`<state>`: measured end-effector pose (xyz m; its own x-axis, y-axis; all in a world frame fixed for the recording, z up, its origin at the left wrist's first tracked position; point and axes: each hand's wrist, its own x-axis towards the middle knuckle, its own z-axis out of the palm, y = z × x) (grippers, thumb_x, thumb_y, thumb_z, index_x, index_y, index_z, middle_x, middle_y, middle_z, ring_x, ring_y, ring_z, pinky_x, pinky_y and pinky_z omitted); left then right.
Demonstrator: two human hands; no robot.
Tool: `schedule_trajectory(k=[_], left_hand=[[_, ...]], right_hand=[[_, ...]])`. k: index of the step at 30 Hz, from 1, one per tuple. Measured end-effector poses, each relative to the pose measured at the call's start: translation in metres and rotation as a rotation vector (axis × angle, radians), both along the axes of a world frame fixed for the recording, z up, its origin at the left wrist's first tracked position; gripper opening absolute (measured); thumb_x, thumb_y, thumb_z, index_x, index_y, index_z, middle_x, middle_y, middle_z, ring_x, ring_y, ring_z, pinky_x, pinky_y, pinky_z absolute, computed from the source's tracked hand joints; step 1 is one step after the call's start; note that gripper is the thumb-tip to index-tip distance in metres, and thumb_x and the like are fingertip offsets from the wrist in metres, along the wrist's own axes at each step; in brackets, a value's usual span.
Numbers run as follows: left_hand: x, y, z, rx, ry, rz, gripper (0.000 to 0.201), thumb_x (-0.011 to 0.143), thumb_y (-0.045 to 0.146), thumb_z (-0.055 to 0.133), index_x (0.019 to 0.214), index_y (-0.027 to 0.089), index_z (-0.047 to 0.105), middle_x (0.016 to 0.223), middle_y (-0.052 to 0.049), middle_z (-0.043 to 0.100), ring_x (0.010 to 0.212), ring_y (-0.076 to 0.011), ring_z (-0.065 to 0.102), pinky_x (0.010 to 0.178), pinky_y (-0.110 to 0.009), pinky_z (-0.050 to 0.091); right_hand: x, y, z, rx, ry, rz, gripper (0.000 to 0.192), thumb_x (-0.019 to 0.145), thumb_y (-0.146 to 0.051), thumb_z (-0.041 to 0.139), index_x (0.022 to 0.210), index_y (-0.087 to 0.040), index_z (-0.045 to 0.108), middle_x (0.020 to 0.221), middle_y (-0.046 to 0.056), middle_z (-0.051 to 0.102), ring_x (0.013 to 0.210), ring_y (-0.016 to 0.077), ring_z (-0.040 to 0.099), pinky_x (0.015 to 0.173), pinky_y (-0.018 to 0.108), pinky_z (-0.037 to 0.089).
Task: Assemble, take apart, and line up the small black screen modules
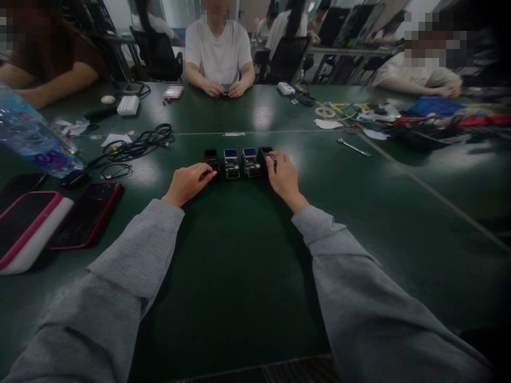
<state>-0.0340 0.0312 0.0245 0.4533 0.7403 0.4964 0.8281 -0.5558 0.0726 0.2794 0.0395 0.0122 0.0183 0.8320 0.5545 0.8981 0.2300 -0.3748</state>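
left hand (190, 182) and right hand (282, 175) pinching ends of module row (238, 162), bare green table (239, 276) nearside

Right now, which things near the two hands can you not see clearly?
Head view only:
- Right module: the right hand covers its side; the grip is unclear.
- Left module: the left hand touches it; fingertips hidden.
- Middle modules: screens too small to read.
- Bottle: cut off by the left edge.

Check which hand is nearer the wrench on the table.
Right. The right hand rests on the row of small modules, left of the wrench; the left hand sits at the row's far end.
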Motion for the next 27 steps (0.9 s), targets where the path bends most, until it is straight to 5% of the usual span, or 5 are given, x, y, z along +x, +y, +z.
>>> schedule_trajectory(k=[20, 27], left_hand=[[-0.0003, -0.0024, 0.0021, -0.014, -0.029, 0.007, 0.037, 0.104, 0.047, 0.042, 0.110, 0.021, 0.067, 0.094, -0.006, 0.074, 0.075, -0.0187, 0.066, 0.059, -0.029, 0.038], [-0.0028, -0.0031, -0.0024, 0.034, -0.135, 0.083, 0.040, 0.105, 0.045, 0.038, 0.102, 0.019, 0.068, 0.085, -0.007, 0.073, 0.071, -0.0192, 0.065, 0.060, -0.031, 0.036]], right_hand=[[0.0002, -0.0006, -0.0004, -0.010, 0.018, 0.009, 0.070, 0.103, -0.066, 0.015, 0.129, -0.018, 0.059, 0.121, 0.018, 0.063, 0.102, 0.0312, 0.064, 0.087, 0.048, 0.053], [-0.0003, 0.0012, -0.0021, 0.003, 0.003, 0.008, 0.060, 0.103, -0.063, 0.031, 0.129, -0.017, 0.058, 0.121, 0.018, 0.063, 0.104, 0.0322, 0.064, 0.088, 0.048, 0.053]])
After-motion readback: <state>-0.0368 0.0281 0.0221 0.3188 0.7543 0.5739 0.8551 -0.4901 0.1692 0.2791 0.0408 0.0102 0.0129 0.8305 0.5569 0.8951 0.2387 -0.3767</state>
